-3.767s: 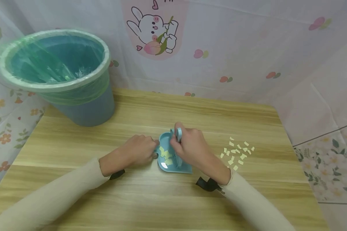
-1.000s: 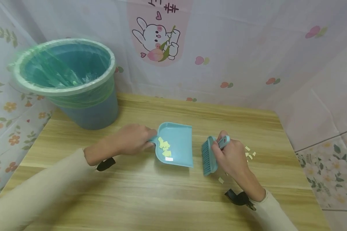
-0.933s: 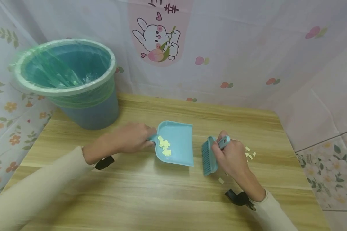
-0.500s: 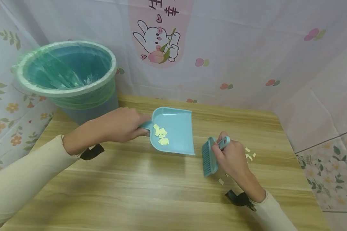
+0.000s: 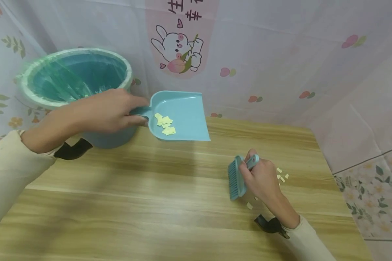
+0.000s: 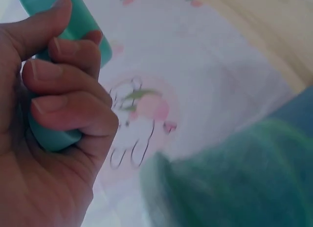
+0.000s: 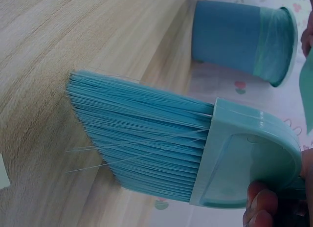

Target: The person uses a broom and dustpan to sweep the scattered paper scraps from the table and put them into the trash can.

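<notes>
My left hand (image 5: 109, 110) grips the handle of a light blue dustpan (image 5: 186, 116), raised above the table in front of the bin. Several pale yellow paper scraps (image 5: 166, 125) lie in the pan near its handle end. In the left wrist view the fingers (image 6: 73, 109) curl round the handle. My right hand (image 5: 261, 177) holds a small blue hand brush (image 5: 236, 177) by its handle, low at the table's right side. Its bristles (image 7: 142, 134) point toward the tabletop in the right wrist view. Loose paper scraps (image 5: 249, 206) lie beside and behind the right hand, partly hidden by it.
A blue bin (image 5: 112, 139) with a green plastic liner (image 5: 65, 78) stands at the back left, partly behind the left hand. The wooden table (image 5: 170, 217) ends at a patterned curtain (image 5: 264, 54) at the back. A black strap (image 5: 73, 149) sits at the left wrist.
The left hand has lifted the dustpan with its scraps up and left toward the bin. Earlier the brush swept inside the pan; it then moved right and has since stayed put.
</notes>
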`<state>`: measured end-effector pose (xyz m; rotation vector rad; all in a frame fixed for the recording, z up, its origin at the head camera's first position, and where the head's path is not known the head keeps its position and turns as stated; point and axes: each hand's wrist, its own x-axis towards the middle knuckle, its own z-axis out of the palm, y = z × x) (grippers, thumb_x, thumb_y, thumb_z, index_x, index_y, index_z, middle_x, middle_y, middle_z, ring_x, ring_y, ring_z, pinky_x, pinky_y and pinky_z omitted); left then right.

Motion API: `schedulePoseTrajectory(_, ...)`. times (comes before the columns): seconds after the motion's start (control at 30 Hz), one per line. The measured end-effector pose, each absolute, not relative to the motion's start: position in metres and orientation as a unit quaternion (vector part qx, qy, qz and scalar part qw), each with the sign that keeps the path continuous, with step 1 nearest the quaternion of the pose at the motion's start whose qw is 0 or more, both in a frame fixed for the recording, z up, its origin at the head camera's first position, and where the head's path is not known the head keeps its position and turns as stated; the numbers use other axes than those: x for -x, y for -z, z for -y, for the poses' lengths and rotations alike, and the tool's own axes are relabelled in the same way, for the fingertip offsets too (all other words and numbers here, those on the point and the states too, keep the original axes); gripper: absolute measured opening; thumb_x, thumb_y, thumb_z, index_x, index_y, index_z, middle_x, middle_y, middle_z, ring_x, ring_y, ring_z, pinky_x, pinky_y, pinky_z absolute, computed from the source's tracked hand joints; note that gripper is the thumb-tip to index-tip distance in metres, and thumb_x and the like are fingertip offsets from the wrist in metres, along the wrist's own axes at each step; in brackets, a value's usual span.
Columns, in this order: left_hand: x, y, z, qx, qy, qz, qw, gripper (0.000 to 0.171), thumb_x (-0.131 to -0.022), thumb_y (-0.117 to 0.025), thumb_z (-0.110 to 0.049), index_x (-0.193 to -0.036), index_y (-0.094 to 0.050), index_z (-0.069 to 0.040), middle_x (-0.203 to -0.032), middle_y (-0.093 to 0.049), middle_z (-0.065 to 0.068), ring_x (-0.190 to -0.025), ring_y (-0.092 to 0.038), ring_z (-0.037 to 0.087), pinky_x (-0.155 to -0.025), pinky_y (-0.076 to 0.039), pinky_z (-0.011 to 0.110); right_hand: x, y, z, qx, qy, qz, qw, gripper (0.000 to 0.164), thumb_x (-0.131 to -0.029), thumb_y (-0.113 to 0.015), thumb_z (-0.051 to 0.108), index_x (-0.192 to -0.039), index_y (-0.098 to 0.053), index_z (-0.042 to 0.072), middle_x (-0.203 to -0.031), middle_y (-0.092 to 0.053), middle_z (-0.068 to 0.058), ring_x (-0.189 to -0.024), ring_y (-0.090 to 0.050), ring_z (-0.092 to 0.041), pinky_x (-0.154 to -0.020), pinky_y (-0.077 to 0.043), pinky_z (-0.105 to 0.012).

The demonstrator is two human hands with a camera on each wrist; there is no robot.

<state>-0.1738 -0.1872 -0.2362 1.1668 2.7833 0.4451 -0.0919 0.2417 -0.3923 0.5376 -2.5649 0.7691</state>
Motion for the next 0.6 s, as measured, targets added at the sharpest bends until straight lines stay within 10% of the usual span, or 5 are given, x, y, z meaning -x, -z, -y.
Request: schedulePoseTrajectory(0.6,0.202,0.203,0.271,-0.281,-0.067,-0.957,0.018,0.019,-0.111,-0.068,-0.021,-0.121,-0.070,-0.004,-0.089,-0.067,0.006,-0.073,-0.056,0.020,-0.073,-0.048,0.042,0.098,0.397,-0.240,-0.203,-0.276,0.916,0.211,0.022,-0.093,-0.059,0.003,-0.078,-0.046,0.012,-0.058,-0.035,0.013,-0.048,-0.047,-0.006,-0.038,-0.031,-0.018)
